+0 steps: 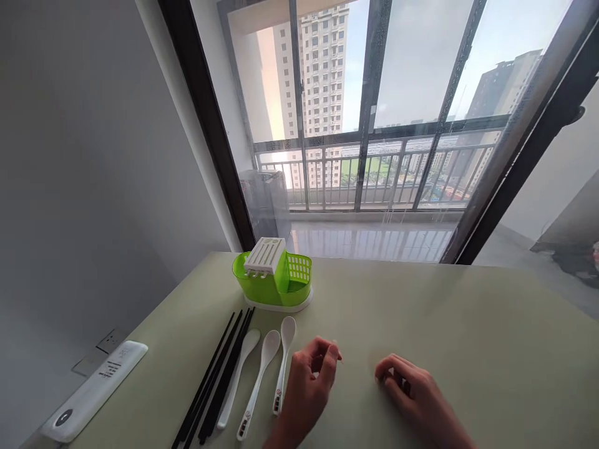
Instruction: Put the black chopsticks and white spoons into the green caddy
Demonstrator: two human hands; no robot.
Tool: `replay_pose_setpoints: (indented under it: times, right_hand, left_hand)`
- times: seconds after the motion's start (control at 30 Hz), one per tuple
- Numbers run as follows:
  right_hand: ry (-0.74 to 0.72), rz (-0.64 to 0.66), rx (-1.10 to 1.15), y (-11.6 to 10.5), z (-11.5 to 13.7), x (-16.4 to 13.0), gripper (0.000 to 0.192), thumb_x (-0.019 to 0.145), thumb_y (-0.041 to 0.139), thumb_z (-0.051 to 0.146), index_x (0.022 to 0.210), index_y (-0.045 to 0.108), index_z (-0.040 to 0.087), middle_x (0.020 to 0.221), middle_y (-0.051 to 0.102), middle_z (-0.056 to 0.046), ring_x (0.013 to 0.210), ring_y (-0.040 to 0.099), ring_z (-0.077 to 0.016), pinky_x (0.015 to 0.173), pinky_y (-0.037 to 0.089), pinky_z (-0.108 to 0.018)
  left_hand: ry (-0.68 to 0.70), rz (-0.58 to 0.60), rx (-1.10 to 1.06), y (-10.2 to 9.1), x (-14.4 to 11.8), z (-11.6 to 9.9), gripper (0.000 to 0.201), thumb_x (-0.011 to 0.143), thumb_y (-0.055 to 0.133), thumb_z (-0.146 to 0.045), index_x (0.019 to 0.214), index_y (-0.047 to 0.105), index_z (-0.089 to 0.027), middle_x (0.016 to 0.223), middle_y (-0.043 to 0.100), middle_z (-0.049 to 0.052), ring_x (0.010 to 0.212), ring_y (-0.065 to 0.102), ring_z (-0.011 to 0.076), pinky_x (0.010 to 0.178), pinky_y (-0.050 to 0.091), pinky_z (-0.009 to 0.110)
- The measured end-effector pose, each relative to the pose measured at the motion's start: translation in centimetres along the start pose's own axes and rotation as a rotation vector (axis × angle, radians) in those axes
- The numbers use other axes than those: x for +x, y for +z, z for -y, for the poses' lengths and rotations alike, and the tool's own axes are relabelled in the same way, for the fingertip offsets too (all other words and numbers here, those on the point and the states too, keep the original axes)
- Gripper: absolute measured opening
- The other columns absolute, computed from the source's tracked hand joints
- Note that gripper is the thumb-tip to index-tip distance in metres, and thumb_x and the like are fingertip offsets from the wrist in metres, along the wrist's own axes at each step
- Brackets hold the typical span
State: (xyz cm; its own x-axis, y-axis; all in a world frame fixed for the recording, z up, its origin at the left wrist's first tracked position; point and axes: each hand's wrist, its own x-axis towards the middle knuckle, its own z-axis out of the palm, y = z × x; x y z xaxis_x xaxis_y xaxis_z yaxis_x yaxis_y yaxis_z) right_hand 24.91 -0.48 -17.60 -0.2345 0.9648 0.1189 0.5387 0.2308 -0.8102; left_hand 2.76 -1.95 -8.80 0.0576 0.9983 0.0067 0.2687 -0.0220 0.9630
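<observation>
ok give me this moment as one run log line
left hand: empty, curled, beside spoons | right hand: empty, resting on table | chopsticks: left of spoons | green holder: behind them

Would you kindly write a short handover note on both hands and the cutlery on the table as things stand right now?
Left hand: empty, fingers curled, resting on the table beside the spoons.
Right hand: empty, resting on the table, loosely curled.
Three white spoons lie side by side left of the left hand; black chopsticks lie left of them.
Green cutlery holder stands behind them, with a white slotted lid.
Done: cutlery is laid out in a row.
Left: all of it still lies outside the holder.
</observation>
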Motion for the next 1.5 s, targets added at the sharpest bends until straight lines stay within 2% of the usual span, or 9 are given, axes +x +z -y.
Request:
replay_pose_setpoints:
  times: [0.1, 0.2, 0.3, 0.4, 0.53, 0.67, 1.13, 1.37, 1.5]
  right_hand:
    - [0.01, -0.007, -0.015, -0.1, 0.0, -0.1, 0.018, 0.086, 0.049, 0.028, 0.081, 0.065, 0.024, 0.071, 0.062, 0.002, 0.061, 0.052, -0.0144, 0.059, 0.041, -0.023]
    - [0.038, 0.003, -0.017, -0.3, 0.2, -0.2, 0.019, 0.087, 0.047, 0.029, 0.082, 0.065, 0.024, 0.071, 0.061, 0.002, 0.061, 0.052, -0.0141, 0.06, 0.041, -0.023]
    - [0.072, -0.005, -0.007, -0.3, 0.3, -0.3, 0.021, 0.086, 0.046, 0.032, 0.082, 0.065, 0.023, 0.069, 0.06, 0.002, 0.06, 0.05, -0.0143, 0.059, 0.04, -0.023]
    - [0.103, -0.014, 0.006, -0.3, 0.3, -0.3, 0.023, 0.085, 0.047, 0.036, 0.082, 0.065, 0.023, 0.068, 0.06, 0.002, 0.06, 0.05, -0.0149, 0.058, 0.039, -0.024]
    - [0.127, -0.019, 0.029, -0.1, 0.1, -0.4, 0.022, 0.085, 0.048, 0.037, 0.084, 0.064, 0.023, 0.065, 0.057, 0.003, 0.058, 0.048, -0.0146, 0.057, 0.037, -0.024]
    - [0.147, -0.011, 0.036, -0.2, 0.1, -0.5, 0.021, 0.086, 0.046, 0.035, 0.085, 0.063, 0.023, 0.061, 0.051, 0.005, 0.055, 0.046, -0.0141, 0.056, 0.035, -0.024]
    - [0.104, -0.083, 0.058, -0.2, 1.0, -0.2, 0.02, 0.084, 0.045, 0.028, 0.083, 0.064, 0.022, 0.063, 0.054, 0.004, 0.056, 0.047, -0.013, 0.056, 0.036, -0.024]
    - [0.086, -0.135, 0.094, -0.5, 1.7, 0.1, 0.02, 0.08, 0.044, 0.025, 0.079, 0.064, 0.021, 0.058, 0.053, 0.005, 0.053, 0.049, -0.0132, 0.056, 0.037, -0.024]
    - [0.081, -0.142, 0.098, -0.4, 2.0, -0.1, 0.021, 0.078, 0.044, 0.024, 0.078, 0.065, 0.02, 0.059, 0.054, 0.004, 0.055, 0.049, -0.0133, 0.056, 0.037, -0.024]
  left_hand:
    - [0.059, -0.124, 0.174, -5.3, -1.4, -1.4, 0.037, 0.094, 0.049, -0.054, 0.081, 0.059, -0.021, 0.06, 0.045, -0.004, 0.053, 0.04, 0.0107, 0.05, 0.032, 0.021]
    - [0.028, -0.251, 0.456, -11.0, -3.1, -1.4, 0.034, 0.093, 0.048, -0.054, 0.094, 0.061, -0.023, 0.072, 0.058, -0.002, 0.06, 0.05, 0.0133, 0.057, 0.04, 0.023]
    - [-0.094, -0.403, 0.737, -15.7, -4.4, 0.2, 0.036, 0.089, 0.047, -0.056, 0.101, 0.06, -0.024, 0.084, 0.064, 0.001, 0.069, 0.059, 0.0176, 0.065, 0.047, 0.028]
    - [-0.192, -0.427, 0.909, -18.5, -5.2, 2.3, 0.043, 0.085, 0.047, -0.055, 0.109, 0.058, -0.021, 0.103, 0.067, 0.009, 0.089, 0.066, 0.0249, 0.076, 0.052, 0.035]
    - [-0.229, -0.376, 1.002, -19.5, -5.4, 4.1, 0.055, 0.08, 0.049, -0.054, 0.119, 0.055, -0.015, 0.12, 0.063, 0.016, 0.114, 0.061, 0.0322, 0.095, 0.049, 0.043]
    - [-0.271, -0.317, 1.049, -19.6, -4.9, 4.4, 0.06, 0.079, 0.051, -0.053, 0.125, 0.052, -0.014, 0.127, 0.062, 0.017, 0.119, 0.059, 0.0332, 0.101, 0.046, 0.044]
    - [-0.303, -0.208, 1.176, -20.1, -3.8, 4.5, 0.059, 0.081, 0.053, -0.046, 0.129, 0.05, -0.012, 0.129, 0.063, 0.017, 0.116, 0.063, 0.033, 0.092, 0.049, 0.039]
    - [-0.27, -0.256, 1.158, -21.5, -3.3, 6.5, 0.054, 0.082, 0.052, -0.046, 0.125, 0.051, -0.014, 0.127, 0.064, 0.016, 0.115, 0.063, 0.0329, 0.085, 0.05, 0.039]
    - [-0.299, -0.24, 1.188, -21.6, -3.0, 6.1, 0.051, 0.082, 0.049, -0.043, 0.124, 0.052, -0.014, 0.117, 0.068, 0.015, 0.106, 0.066, 0.0339, 0.078, 0.05, 0.041]
